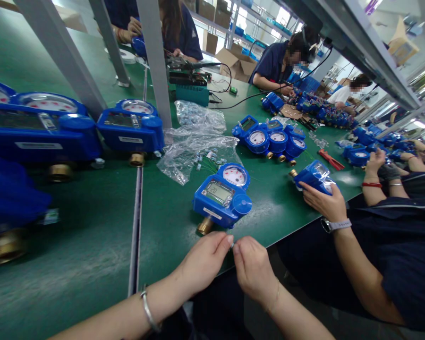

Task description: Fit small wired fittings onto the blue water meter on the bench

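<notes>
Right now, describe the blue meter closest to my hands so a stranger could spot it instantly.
On the green table, look just beyond the left hand and right hand, whose fingertips meet at the near edge. There lies the blue meter with a brass fitting towards the hands. Unlike the clustered meters farther back, it lies alone.

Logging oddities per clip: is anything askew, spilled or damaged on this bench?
Nothing looks damaged. Small parts lie loose out of the crumpled plastic bags behind the meter, but that looks like working clutter. The left hand and right hand pinch something too small to make out at the bench edge.
</notes>
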A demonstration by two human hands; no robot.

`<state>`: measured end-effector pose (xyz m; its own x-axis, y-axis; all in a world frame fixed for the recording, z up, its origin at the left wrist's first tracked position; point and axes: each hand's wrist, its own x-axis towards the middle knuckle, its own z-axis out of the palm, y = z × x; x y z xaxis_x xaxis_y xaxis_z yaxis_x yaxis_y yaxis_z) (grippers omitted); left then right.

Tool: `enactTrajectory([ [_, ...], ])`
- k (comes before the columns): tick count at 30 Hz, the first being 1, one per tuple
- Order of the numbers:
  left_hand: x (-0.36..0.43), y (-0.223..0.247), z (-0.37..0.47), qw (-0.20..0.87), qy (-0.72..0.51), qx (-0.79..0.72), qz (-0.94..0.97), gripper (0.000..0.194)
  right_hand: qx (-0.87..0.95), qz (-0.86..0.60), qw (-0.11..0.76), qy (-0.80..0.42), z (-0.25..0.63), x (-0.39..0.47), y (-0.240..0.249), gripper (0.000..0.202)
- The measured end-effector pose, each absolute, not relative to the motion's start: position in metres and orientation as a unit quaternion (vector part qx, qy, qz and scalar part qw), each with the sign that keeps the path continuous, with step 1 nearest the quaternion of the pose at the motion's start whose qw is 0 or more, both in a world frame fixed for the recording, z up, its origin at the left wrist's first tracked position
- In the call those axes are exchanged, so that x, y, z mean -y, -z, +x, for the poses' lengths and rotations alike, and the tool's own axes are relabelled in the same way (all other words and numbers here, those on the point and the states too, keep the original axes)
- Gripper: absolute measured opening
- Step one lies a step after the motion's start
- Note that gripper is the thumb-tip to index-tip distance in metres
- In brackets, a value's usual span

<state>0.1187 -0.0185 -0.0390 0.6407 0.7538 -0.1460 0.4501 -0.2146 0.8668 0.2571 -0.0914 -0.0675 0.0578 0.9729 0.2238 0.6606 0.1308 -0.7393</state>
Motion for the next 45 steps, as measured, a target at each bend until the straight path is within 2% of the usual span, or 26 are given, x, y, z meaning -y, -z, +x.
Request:
enactTrajectory([
  [5,0.017,0.038,0.116,0.460,-0.169,-0.405,0.772,0.034,0.617,-0.606,0.393,-0.314,0.248,0.080,0.061,0.040],
  [10,0.015,0.038,0.115,0.455,-0.164,-0.404,0.777,0.035,0.608,-0.634,0.394,-0.270,0.249,0.090,0.060,0.025],
  [14,0.016,0.039,0.116,0.455,-0.161,-0.409,0.774,0.036,0.616,-0.634,0.393,-0.254,0.254,0.093,0.067,0.022],
  [22,0.016,0.039,0.117,0.466,-0.186,-0.424,0.753,0.030,0.567,-0.616,0.389,-0.385,0.245,0.072,0.068,0.032],
  [25,0.014,0.042,0.117,0.482,-0.204,-0.429,0.736,0.029,0.571,-0.612,0.373,-0.400,0.243,0.068,0.067,0.030],
  [31,0.013,0.044,0.116,0.553,-0.233,-0.434,0.672,0.033,0.629,-0.644,0.349,-0.259,0.246,0.080,0.057,0.021],
  [37,0.017,0.047,0.122,0.664,-0.221,-0.451,0.554,0.037,0.709,-0.627,0.306,-0.103,0.255,0.074,0.069,0.023],
  [41,0.019,0.047,0.123,0.706,-0.226,-0.443,0.505,0.038,0.744,-0.597,0.293,-0.072,0.261,0.067,0.069,0.022],
  [45,0.022,0.048,0.124,0.703,-0.247,-0.441,0.500,0.039,0.744,-0.589,0.300,-0.098,0.257,0.064,0.059,0.025],
])
